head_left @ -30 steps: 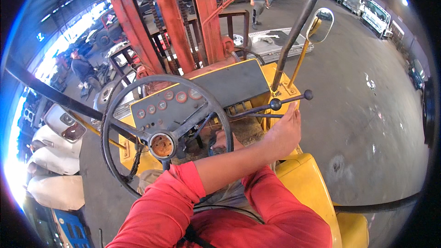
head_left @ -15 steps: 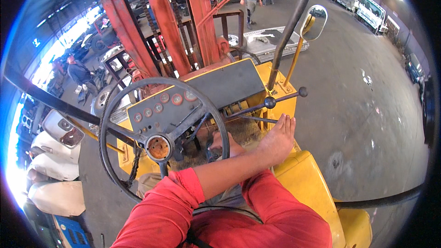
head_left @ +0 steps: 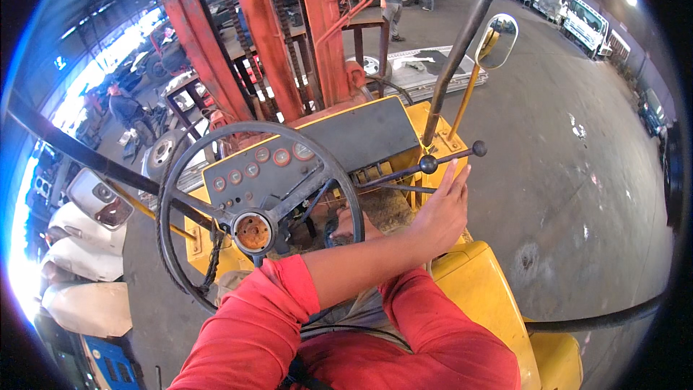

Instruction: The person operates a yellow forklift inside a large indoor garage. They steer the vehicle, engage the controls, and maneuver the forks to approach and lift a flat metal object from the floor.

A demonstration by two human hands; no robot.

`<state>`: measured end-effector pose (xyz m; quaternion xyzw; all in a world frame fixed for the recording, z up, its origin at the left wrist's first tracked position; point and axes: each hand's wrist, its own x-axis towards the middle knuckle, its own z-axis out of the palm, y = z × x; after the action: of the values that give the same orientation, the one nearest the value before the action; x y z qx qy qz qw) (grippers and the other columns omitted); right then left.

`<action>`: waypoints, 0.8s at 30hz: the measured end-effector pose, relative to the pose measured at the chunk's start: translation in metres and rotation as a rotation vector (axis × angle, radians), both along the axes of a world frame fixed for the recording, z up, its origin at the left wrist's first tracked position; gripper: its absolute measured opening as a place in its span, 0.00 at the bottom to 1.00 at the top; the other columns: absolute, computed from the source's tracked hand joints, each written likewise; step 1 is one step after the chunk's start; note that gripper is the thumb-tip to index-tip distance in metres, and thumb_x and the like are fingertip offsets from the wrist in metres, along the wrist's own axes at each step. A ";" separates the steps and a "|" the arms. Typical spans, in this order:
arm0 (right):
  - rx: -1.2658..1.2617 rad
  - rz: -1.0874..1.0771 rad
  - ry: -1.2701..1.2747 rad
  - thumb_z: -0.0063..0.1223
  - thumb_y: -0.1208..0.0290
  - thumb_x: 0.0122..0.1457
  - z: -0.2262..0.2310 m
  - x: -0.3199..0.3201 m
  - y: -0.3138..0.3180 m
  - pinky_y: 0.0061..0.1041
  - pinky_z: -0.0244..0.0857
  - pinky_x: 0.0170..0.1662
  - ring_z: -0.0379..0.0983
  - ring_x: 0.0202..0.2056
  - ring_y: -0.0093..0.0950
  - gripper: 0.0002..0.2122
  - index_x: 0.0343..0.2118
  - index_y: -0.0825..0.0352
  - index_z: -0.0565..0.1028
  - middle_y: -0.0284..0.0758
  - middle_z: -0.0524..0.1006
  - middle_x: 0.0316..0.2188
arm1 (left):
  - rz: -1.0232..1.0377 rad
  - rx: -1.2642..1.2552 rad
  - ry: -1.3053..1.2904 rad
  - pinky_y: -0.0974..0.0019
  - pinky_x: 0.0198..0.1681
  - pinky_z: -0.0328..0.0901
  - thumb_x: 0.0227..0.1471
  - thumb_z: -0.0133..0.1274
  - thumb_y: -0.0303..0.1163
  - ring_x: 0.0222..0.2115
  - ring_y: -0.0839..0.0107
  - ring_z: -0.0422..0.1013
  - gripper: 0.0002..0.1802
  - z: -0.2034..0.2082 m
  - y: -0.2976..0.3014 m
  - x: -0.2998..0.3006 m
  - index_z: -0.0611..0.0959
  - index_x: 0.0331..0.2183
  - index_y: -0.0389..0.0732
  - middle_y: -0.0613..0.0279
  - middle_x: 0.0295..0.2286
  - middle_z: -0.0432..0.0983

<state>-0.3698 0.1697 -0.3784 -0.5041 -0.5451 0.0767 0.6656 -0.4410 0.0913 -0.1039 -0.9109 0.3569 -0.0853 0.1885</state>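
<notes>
My arms cross, with my left forearm over the right one. My left hand (head_left: 442, 211) reaches to the right side. Its fingers are stretched out beside the long control levers (head_left: 393, 175), which have dark ball knobs (head_left: 429, 165). Whether a fingertip touches a lever is unclear. My right hand (head_left: 355, 225) is low behind the rim of the black steering wheel (head_left: 333, 162), partly covered by the rim and my left forearm. What its fingers do cannot be made out. Round gauges (head_left: 281, 157) line the grey dashboard (head_left: 361, 132). Nobody's hand is on the wheel.
A red mast (head_left: 261, 36) with chains rises in front. A mirror (head_left: 497, 42) stands on a yellow post at right, another mirror (head_left: 99, 200) at left. Two people stand at the back and another person (head_left: 128, 110) bends at left. Parked trucks (head_left: 585, 25) line the far right.
The fingers of my left hand have risen slightly toward the ball knobs and spread a little. My right hand stays behind the wheel rim. The view has shifted slightly.
</notes>
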 end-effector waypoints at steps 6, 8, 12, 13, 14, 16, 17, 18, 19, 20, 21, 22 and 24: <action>0.022 0.010 -0.016 0.63 0.60 0.49 0.004 0.009 0.013 0.34 0.63 0.44 0.70 0.34 0.34 0.13 0.35 0.60 0.84 0.36 0.73 0.31 | 0.029 -0.445 -0.231 0.35 0.71 0.46 0.56 0.57 0.47 0.69 0.41 0.53 0.37 0.013 0.024 0.022 0.76 0.56 0.25 0.35 0.62 0.65; 0.024 0.003 -0.016 0.63 0.60 0.49 0.003 0.012 0.015 0.34 0.63 0.44 0.70 0.33 0.34 0.12 0.34 0.60 0.85 0.36 0.73 0.30 | 0.089 -0.706 -0.145 0.40 0.70 0.51 0.54 0.61 0.48 0.67 0.40 0.56 0.40 0.005 0.030 0.032 0.74 0.56 0.25 0.34 0.61 0.65; 0.037 0.004 -0.011 0.62 0.62 0.49 0.001 0.012 0.015 0.34 0.63 0.43 0.71 0.31 0.34 0.11 0.33 0.60 0.85 0.35 0.73 0.28 | 0.124 -1.095 -0.013 0.47 0.53 0.67 0.53 0.64 0.46 0.48 0.42 0.71 0.29 -0.003 0.030 0.029 0.75 0.45 0.31 0.41 0.44 0.75; 0.037 0.009 -0.010 0.62 0.62 0.49 0.001 0.011 0.013 0.34 0.63 0.42 0.71 0.31 0.34 0.11 0.33 0.60 0.85 0.35 0.73 0.28 | 0.156 -1.161 0.067 0.46 0.50 0.68 0.52 0.64 0.45 0.45 0.43 0.72 0.27 0.001 0.029 0.026 0.75 0.42 0.32 0.43 0.40 0.75; 0.037 0.006 -0.007 0.62 0.62 0.49 0.001 0.009 0.011 0.34 0.63 0.42 0.71 0.31 0.34 0.11 0.33 0.60 0.85 0.35 0.74 0.27 | 0.126 -1.171 0.070 0.46 0.48 0.68 0.52 0.64 0.45 0.43 0.44 0.72 0.26 -0.004 0.028 0.024 0.74 0.40 0.33 0.45 0.37 0.75; 0.040 0.012 0.001 0.62 0.63 0.49 0.001 0.002 0.007 0.34 0.63 0.41 0.71 0.30 0.34 0.10 0.32 0.61 0.85 0.34 0.74 0.26 | 0.064 -1.190 0.075 0.45 0.43 0.68 0.51 0.65 0.45 0.38 0.45 0.72 0.25 -0.026 0.024 0.013 0.73 0.36 0.35 0.48 0.32 0.73; 0.044 0.018 0.008 0.62 0.63 0.49 0.001 -0.001 0.007 0.34 0.63 0.41 0.71 0.30 0.33 0.10 0.32 0.61 0.85 0.34 0.74 0.26 | 0.065 -1.129 0.122 0.47 0.45 0.68 0.50 0.65 0.45 0.40 0.45 0.72 0.26 -0.038 0.022 0.005 0.74 0.38 0.34 0.47 0.34 0.73; 0.045 0.018 0.008 0.62 0.64 0.49 0.002 -0.003 0.004 0.34 0.63 0.41 0.71 0.29 0.33 0.10 0.32 0.61 0.85 0.34 0.74 0.26 | 0.059 -1.066 0.173 0.48 0.47 0.68 0.50 0.65 0.45 0.41 0.46 0.71 0.28 -0.053 0.020 -0.003 0.74 0.41 0.32 0.45 0.36 0.73; 0.047 0.014 0.009 0.62 0.64 0.49 0.002 -0.005 0.001 0.34 0.63 0.40 0.71 0.29 0.33 0.09 0.31 0.61 0.85 0.34 0.74 0.25 | 0.055 -1.005 0.223 0.49 0.49 0.69 0.49 0.65 0.45 0.42 0.46 0.71 0.31 -0.064 0.018 -0.009 0.75 0.44 0.31 0.44 0.37 0.74; 0.050 0.015 0.005 0.62 0.64 0.49 0.002 -0.006 -0.001 0.34 0.63 0.40 0.71 0.29 0.33 0.09 0.31 0.61 0.85 0.34 0.74 0.25 | 0.039 -0.979 0.201 0.50 0.50 0.69 0.49 0.65 0.46 0.43 0.47 0.71 0.31 -0.071 0.016 -0.014 0.75 0.44 0.31 0.44 0.37 0.74; 0.048 0.012 0.007 0.62 0.65 0.49 0.002 -0.009 -0.002 0.34 0.63 0.40 0.71 0.28 0.33 0.09 0.31 0.61 0.85 0.34 0.74 0.24 | 0.024 -0.954 0.179 0.50 0.51 0.68 0.48 0.65 0.46 0.44 0.47 0.71 0.32 -0.078 0.015 -0.017 0.75 0.44 0.30 0.44 0.37 0.74; 0.049 0.009 0.004 0.62 0.65 0.49 0.001 -0.009 -0.004 0.34 0.63 0.40 0.71 0.28 0.33 0.08 0.31 0.61 0.86 0.34 0.74 0.24 | 0.008 -0.933 0.158 0.51 0.51 0.68 0.48 0.66 0.47 0.44 0.47 0.71 0.33 -0.080 0.012 -0.019 0.75 0.45 0.30 0.44 0.38 0.74; 0.049 0.004 0.009 0.62 0.66 0.49 0.000 -0.011 -0.006 0.34 0.63 0.39 0.71 0.27 0.33 0.08 0.30 0.61 0.86 0.33 0.74 0.23 | 0.013 -0.928 0.174 0.51 0.52 0.67 0.48 0.66 0.48 0.45 0.48 0.70 0.34 -0.083 0.011 -0.018 0.75 0.45 0.29 0.44 0.38 0.74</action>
<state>-0.3809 0.1636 -0.3784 -0.4863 -0.5449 0.0670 0.6798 -0.4586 0.1020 -0.1864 -0.9049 0.2898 -0.1581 -0.2687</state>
